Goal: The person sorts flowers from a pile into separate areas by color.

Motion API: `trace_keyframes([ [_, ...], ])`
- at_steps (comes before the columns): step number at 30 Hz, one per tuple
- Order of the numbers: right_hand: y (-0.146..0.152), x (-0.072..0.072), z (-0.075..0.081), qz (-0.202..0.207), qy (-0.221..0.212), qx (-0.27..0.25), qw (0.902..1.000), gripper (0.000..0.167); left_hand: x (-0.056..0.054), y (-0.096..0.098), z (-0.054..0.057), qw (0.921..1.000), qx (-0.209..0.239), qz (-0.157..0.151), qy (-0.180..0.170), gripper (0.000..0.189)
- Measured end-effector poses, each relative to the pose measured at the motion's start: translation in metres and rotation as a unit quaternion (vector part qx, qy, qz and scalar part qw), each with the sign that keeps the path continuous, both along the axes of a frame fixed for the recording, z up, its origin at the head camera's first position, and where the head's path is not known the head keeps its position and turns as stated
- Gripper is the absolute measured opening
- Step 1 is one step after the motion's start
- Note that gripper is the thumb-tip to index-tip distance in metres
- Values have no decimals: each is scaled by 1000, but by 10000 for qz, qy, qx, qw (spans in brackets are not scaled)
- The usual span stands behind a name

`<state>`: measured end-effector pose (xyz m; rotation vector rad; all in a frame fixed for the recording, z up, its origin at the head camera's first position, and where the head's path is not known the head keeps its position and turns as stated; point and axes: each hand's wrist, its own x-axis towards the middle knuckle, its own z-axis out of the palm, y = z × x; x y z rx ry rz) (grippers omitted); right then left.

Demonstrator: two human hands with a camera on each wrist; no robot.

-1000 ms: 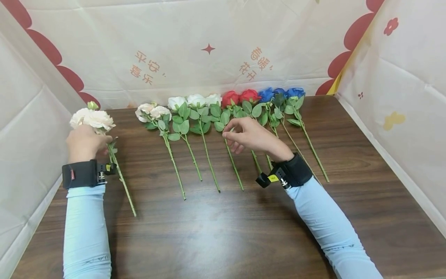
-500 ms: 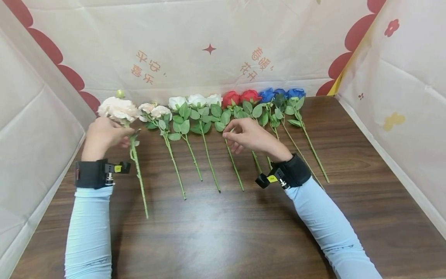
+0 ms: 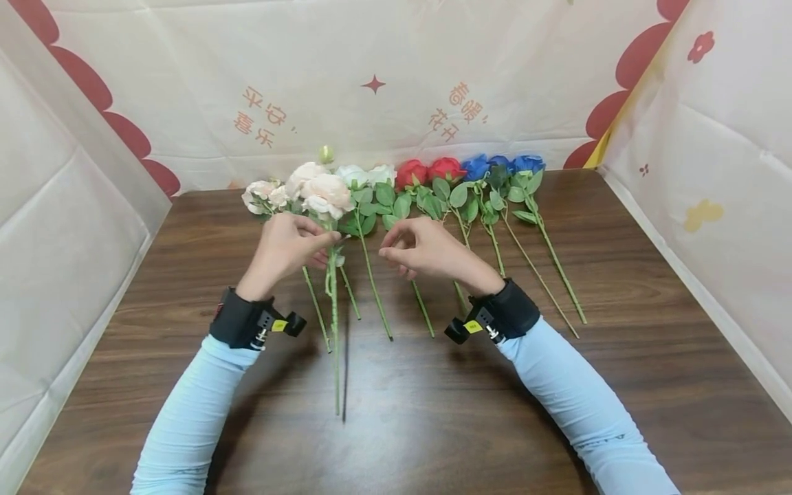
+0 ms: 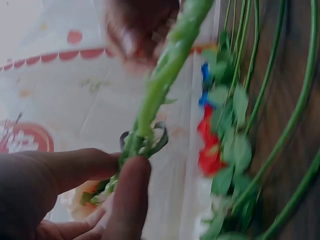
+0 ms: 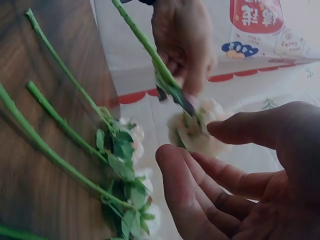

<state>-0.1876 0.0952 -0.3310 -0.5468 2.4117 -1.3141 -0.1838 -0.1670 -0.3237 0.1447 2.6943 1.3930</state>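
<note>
In the head view my left hand (image 3: 286,249) pinches the stem of a pale pink artificial flower (image 3: 326,196) between thumb and fingers, just under its blooms. The flower is held above the table, its stem (image 4: 155,95) pointing toward the near edge. Part of another pale pink flower (image 3: 256,195) and of a white rose lie hidden behind the held one. My right hand (image 3: 423,249) hovers a little to the right, fingers loosely bent and nothing between them. In the right wrist view its thumb and forefinger (image 5: 175,175) stand apart, close to the held blooms.
White roses (image 3: 380,174), red roses (image 3: 445,168) and blue roses (image 3: 528,163) lie in a row along the back of the brown wooden table (image 3: 396,440), stems toward me. A printed cloth wall (image 3: 371,41) stands behind, with cloth sides left and right.
My left hand has carried the pale pink flower from the far left to the middle, over the row. The right hand has shifted only slightly left.
</note>
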Motion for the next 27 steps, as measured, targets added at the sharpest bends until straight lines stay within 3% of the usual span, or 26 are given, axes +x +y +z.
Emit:
trace_keyframes([
  [6,-10,7,-2,59,-79,-256,9996,27,9,24,-7,9981,512,-235,259,28],
  [13,-15,12,-5,25,-87,-847,9964,21,19,38,-11,9929,1026,-392,460,29],
  [17,-17,15,-2,-121,-62,-1144,9933,15,22,43,-9,9922,1043,-378,560,26],
  [22,-17,16,0,-370,60,-986,9944,13,24,45,-7,9930,897,-324,691,26],
  [27,-16,15,0,-274,73,-980,9948,16,27,46,-7,9911,1024,-271,808,26],
])
